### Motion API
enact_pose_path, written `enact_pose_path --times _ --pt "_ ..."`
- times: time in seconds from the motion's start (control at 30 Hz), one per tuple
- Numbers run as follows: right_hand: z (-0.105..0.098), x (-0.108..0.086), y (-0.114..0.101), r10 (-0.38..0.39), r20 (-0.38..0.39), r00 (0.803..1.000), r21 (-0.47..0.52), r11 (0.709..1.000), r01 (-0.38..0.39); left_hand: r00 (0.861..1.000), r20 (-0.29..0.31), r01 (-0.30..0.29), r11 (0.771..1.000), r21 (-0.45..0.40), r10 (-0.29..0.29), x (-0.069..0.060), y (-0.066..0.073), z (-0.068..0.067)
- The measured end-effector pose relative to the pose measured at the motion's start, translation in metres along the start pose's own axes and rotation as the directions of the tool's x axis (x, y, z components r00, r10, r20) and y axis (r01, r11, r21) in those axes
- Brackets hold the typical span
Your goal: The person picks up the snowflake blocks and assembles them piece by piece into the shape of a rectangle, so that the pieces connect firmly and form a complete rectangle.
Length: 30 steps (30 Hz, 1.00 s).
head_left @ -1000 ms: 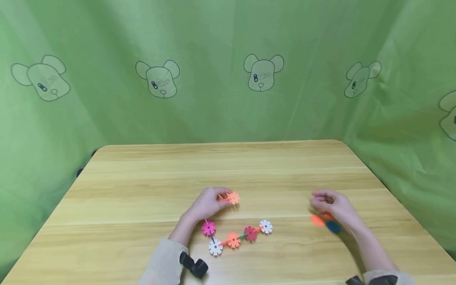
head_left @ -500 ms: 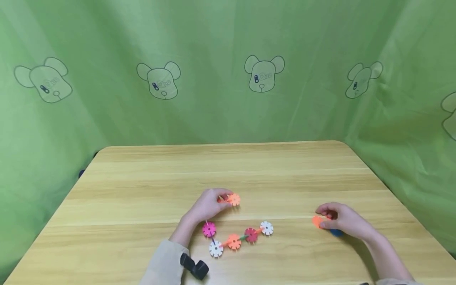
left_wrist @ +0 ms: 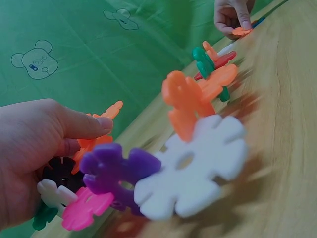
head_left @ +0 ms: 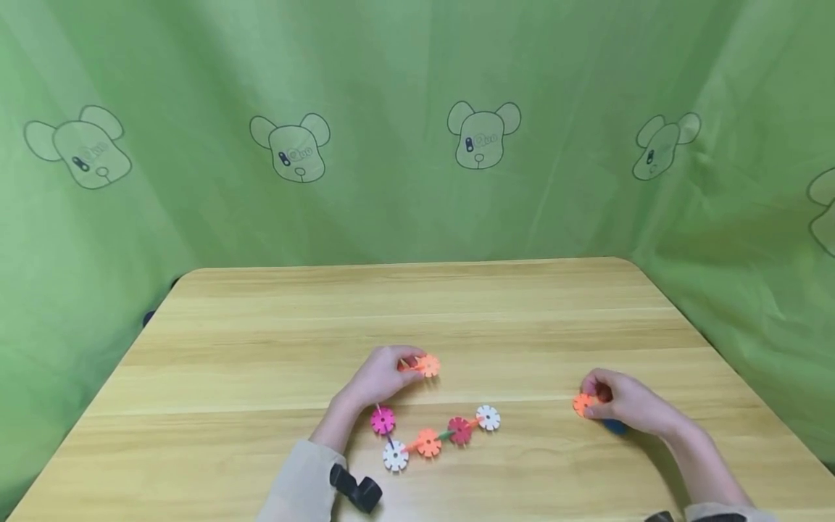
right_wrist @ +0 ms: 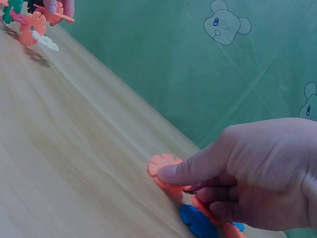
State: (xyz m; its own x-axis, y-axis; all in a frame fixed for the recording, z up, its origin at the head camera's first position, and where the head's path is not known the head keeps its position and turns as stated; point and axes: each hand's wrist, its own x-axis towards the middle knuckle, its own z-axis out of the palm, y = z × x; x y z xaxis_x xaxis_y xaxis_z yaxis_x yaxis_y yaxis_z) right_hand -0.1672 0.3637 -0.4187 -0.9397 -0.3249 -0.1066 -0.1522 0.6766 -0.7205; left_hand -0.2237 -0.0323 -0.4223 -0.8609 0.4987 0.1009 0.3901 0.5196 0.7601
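Observation:
Slotted plastic snowflake discs are joined into a chain on the table. Its front run has a pink disc (head_left: 383, 420), a white disc (head_left: 395, 456), an orange one (head_left: 429, 442), a red one (head_left: 459, 431) and a white end disc (head_left: 488, 417). My left hand (head_left: 381, 373) grips the chain's far end by an orange disc (head_left: 428, 365); the left wrist view also shows a purple disc (left_wrist: 116, 168) and a black disc (left_wrist: 62, 173) there. To the right, my right hand (head_left: 629, 402) pinches a separate orange snowflake disc (right_wrist: 163, 166) between thumb and fingers. Below its fingers lies a blue disc (right_wrist: 197, 221), partly hidden.
More orange discs (right_wrist: 233, 229) lie beside the blue one under the right hand. The wooden table (head_left: 261, 312) reaches back to a green curtain (head_left: 391, 210) printed with bear heads. A black wrist camera (head_left: 355, 487) sits on the left sleeve.
The right hand has come down toward the near side onto the small pile and taken hold of an orange snowflake disc. The left hand and the chain stay as they were.

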Motion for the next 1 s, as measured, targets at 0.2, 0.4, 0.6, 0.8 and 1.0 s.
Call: enact_pose_path --times 0.2,0.4,0.6,0.8,1.0 --pt "0.003 0.009 -0.008 0.038 -0.062 0.997 -0.009 0.999 -0.039 1.000 -0.002 0.005 1.000 -0.004 -0.005 -0.001 0.001 0.000" --pt "0.010 0.026 -0.029 0.030 -0.140 0.990 -0.062 0.997 -0.039 1.000 0.001 0.011 1.000 -0.003 -0.011 -0.001 0.000 0.000" --pt "0.023 0.052 -0.052 0.008 -0.128 0.992 -0.011 1.000 -0.009 1.000 -0.002 0.010 1.000 -0.001 -0.010 0.000 0.001 -0.001" --pt "0.043 0.075 -0.072 -0.033 -0.090 0.995 0.055 0.998 0.038 1.000 -0.002 0.003 1.000 0.004 -0.003 0.000 0.003 -0.001" --pt "0.062 0.090 -0.088 -0.064 -0.085 0.994 0.116 0.990 0.074 1.000 0.000 0.010 1.000 0.007 -0.010 -0.001 0.004 -0.001"
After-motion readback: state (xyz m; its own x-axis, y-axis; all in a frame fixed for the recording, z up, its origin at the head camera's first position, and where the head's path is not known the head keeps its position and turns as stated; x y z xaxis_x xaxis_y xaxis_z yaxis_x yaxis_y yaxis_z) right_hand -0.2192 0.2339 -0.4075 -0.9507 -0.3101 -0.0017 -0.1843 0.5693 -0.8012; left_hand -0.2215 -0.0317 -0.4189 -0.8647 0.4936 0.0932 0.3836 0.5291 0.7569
